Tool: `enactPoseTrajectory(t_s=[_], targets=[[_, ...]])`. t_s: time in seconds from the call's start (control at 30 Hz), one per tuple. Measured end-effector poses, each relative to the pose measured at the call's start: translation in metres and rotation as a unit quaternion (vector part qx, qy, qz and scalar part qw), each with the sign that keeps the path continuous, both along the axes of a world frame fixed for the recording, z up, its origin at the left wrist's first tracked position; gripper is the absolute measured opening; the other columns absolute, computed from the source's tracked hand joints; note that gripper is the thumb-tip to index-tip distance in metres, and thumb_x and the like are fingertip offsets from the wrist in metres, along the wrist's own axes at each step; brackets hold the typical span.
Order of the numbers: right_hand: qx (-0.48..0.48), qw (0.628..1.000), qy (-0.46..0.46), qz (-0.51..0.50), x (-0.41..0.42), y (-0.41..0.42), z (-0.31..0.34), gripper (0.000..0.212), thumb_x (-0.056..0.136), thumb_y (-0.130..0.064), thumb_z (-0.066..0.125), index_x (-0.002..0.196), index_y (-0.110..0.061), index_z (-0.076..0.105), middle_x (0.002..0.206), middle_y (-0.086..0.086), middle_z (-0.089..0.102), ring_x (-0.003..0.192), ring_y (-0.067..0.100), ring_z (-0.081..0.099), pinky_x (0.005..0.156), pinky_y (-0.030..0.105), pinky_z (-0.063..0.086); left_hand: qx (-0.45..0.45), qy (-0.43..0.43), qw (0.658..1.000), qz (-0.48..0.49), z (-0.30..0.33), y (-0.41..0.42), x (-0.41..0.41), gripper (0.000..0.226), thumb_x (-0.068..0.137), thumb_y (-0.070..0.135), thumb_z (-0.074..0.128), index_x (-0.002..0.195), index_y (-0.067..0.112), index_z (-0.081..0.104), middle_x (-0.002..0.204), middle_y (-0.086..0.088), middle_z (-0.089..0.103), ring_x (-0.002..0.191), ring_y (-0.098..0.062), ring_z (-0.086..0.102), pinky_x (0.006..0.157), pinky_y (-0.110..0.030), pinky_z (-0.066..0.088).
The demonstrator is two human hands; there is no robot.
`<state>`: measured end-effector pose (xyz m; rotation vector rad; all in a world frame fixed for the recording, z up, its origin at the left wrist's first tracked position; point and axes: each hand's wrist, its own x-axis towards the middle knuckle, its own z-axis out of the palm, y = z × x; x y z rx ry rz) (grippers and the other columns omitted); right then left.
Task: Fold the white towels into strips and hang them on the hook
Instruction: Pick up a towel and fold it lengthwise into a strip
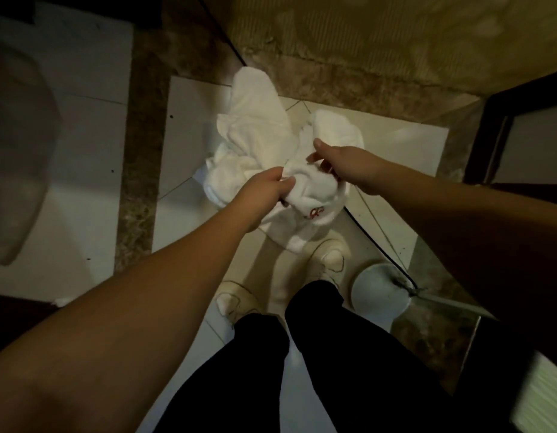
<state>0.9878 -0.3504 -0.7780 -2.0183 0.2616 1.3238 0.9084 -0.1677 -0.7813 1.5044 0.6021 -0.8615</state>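
A crumpled white towel point(311, 195) with a small red embroidered mark hangs bunched between both hands, above my feet. My left hand point(264, 190) pinches its left side with thumb and fingers closed on the cloth. From the right, my right hand point(339, 165) grips the towel's upper edge. Behind it, more white towel point(255, 126) lies in a loose heap, one end reaching up toward the wall. No hook is in view.
I stand on pale floor tiles point(183, 126) bordered by a brown marble strip point(139, 151). A round white lidded bin point(380, 292) sits by my right shoe. A dark door frame point(502, 126) is at right, a white fixture point(17, 151) at left.
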Motion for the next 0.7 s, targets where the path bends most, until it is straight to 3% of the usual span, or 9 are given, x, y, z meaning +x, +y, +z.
enactPoseTrajectory(t_s=[0.07, 0.17, 0.27, 0.33, 0.4, 0.5, 0.57, 0.7], targets=[[0.024, 0.999, 0.028, -0.020, -0.005, 0.005, 0.039, 0.047, 0.103, -0.061, 0.036, 0.104, -0.027, 0.069, 0.087, -0.002, 0.063, 0.080, 0.017, 0.055, 0.074, 0.029, 0.045, -0.028, 0.009, 0.999, 0.013, 0.043, 0.008, -0.001, 0.017, 0.099, 0.013, 0.055, 0.101, 0.022, 0.070, 0.086, 0.002, 0.071, 0.077, -0.011, 0.063, 0.066, -0.021, 0.049], [0.057, 0.997, 0.042, 0.019, -0.012, 0.015, 0.097, 0.048, 0.097, -0.067, 0.044, 0.096, -0.026, 0.070, 0.089, 0.001, 0.062, 0.080, 0.017, 0.050, 0.079, 0.033, 0.043, -0.062, 0.024, 0.997, 0.030, 0.110, 0.022, -0.004, 0.021, 0.095, 0.010, 0.058, 0.110, 0.018, 0.070, 0.090, -0.002, 0.074, 0.077, -0.014, 0.068, 0.056, -0.020, 0.048], [0.105, 0.994, 0.012, 0.030, -0.016, 0.028, 0.154, 0.034, 0.096, -0.063, 0.050, 0.113, -0.038, 0.066, 0.121, -0.006, 0.062, 0.105, 0.014, 0.054, 0.095, 0.032, 0.042, -0.081, 0.039, 0.995, 0.042, 0.174, 0.036, -0.009, 0.037, 0.091, 0.009, 0.062, 0.128, 0.012, 0.064, 0.123, -0.016, 0.068, 0.113, -0.031, 0.063, 0.086, -0.036, 0.051], [0.146, 0.989, -0.027, 0.012, -0.017, 0.038, 0.194, 0.036, 0.096, -0.057, 0.055, 0.131, -0.050, 0.055, 0.143, -0.009, 0.050, 0.128, 0.011, 0.047, 0.107, 0.029, 0.038, -0.088, 0.041, 0.995, 0.039, 0.214, 0.047, -0.014, 0.047, 0.095, 0.006, 0.060, 0.141, 0.004, 0.054, 0.136, -0.016, 0.061, 0.126, -0.030, 0.057, 0.103, -0.039, 0.046], [0.178, 0.982, -0.055, 0.026, -0.019, 0.051, 0.238, 0.033, 0.097, -0.050, 0.060, 0.128, -0.056, 0.052, 0.145, -0.012, 0.045, 0.132, 0.008, 0.045, 0.100, 0.020, 0.039, -0.091, 0.035, 0.995, 0.033, 0.256, 0.059, -0.019, 0.048, 0.097, 0.006, 0.057, 0.144, 0.003, 0.049, 0.139, -0.015, 0.059, 0.126, -0.028, 0.057, 0.102, -0.036, 0.047], [0.186, 0.971, -0.104, 0.109, -0.019, 0.066, 0.305, 0.032, 0.094, -0.044, 0.067, 0.120, -0.059, 0.057, 0.146, -0.020, 0.043, 0.130, 0.000, 0.041, 0.098, 0.018, 0.033, -0.090, 0.003, 0.996, 0.025, 0.319, 0.078, -0.026, 0.040, 0.096, 0.006, 0.058, 0.136, 0.005, 0.058, 0.125, -0.010, 0.069, 0.111, -0.022, 0.065, 0.094, -0.033, 0.051], [0.166, 0.962, -0.135, 0.168, -0.018, 0.075, 0.351, 0.025, 0.090, -0.045, 0.071, 0.106, -0.061, 0.061, 0.143, -0.024, 0.043, 0.129, -0.002, 0.039, 0.101, 0.020, 0.029, -0.084, -0.029, 0.996, 0.000, 0.361, 0.092, -0.030, 0.024, 0.096, 0.006, 0.058, 0.116, 0.011, 0.070, 0.102, -0.001, 0.077, 0.092, -0.013, 0.071, 0.083, -0.025, 0.055], [0.110, 0.926, -0.188, 0.309, -0.022, 0.098, 0.437, 0.016, 0.084, -0.049, 0.076, 0.086, -0.047, 0.060, 0.141, -0.018, 0.047, 0.124, 0.004, 0.042, 0.102, 0.028, 0.033, -0.040, -0.070, 0.996, -0.045, 0.440, 0.115, -0.043, 0.021, 0.094, 0.005, 0.060, 0.096, 0.019, 0.074, 0.084, 0.004, 0.076, 0.079, -0.012, 0.070, 0.077, -0.030, 0.053]])
